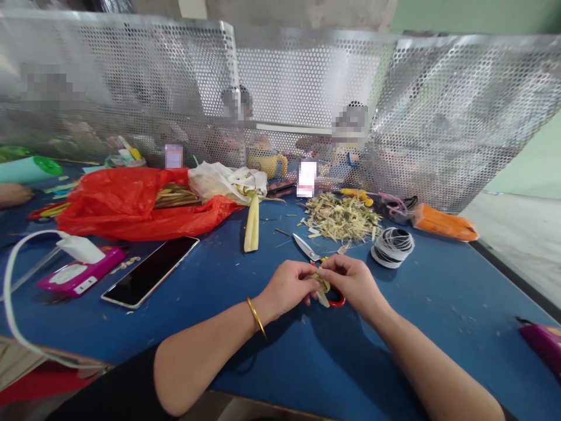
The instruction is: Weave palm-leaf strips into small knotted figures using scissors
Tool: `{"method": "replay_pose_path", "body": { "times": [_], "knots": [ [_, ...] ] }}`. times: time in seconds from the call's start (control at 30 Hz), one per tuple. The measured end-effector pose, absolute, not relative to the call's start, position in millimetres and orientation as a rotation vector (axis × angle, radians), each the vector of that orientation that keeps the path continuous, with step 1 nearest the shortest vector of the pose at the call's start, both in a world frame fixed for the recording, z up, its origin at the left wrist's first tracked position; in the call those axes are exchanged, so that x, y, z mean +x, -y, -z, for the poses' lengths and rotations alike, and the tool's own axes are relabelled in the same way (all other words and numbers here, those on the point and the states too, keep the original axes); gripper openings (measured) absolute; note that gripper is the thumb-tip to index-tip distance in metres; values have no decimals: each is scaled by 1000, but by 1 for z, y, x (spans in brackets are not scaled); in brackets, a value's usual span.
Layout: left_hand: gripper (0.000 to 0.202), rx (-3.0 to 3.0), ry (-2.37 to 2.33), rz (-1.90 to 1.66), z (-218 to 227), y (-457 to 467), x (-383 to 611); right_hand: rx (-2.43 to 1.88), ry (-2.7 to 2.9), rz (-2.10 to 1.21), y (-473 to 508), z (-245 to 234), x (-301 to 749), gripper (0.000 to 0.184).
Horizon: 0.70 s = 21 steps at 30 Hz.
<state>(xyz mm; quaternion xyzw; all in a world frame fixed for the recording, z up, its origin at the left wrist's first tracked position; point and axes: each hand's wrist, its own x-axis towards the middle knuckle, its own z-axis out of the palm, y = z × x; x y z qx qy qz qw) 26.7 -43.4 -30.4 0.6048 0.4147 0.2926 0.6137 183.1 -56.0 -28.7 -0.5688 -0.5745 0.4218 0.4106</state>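
My left hand (291, 287) and my right hand (353, 285) meet over the blue table, fingers pinched together on a small piece of pale green-yellow husk (323, 297). Part of the piece is hidden by my fingers. Scissors (313, 255) with red handles lie beneath and behind the hands, blades pointing away to the left. Behind them is a heap of shredded husk scraps (344, 217). A spool of white cord (392, 248) stands beyond my right hand. Farther left lies a folded pale husk (251, 228).
A red plastic bag (114, 202) holding dry stalks and a white bag (219, 182) lie at back left. Nearer are a phone (151, 272) and a purple power strip (81, 272) with a white cable. An orange packet (445, 222) lies right. Perforated metal screens (307, 76) stand behind.
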Motion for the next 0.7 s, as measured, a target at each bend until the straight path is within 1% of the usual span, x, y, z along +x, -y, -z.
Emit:
{"method": "replay_pose_path", "body": {
  "times": [0.2, 0.43, 0.57, 0.7],
  "knots": [
    [10, 1446, -954, -611, 32, 44, 26, -1411, 1224, -1252, 58, 26, 180, 22],
    [8, 1469, -876, -534, 35, 44, 25, -1436, 1284, -1291, 57, 27, 182, 24],
    [7, 1454, -834, -419, 30, 45, 24, -1427, 1235, -1266, 57, 27, 181, 31],
    [7, 1366, -852, -458, 22, 47, 24, -1390, 1239, -1130, 58, 25, 178, 30]
  ]
}}
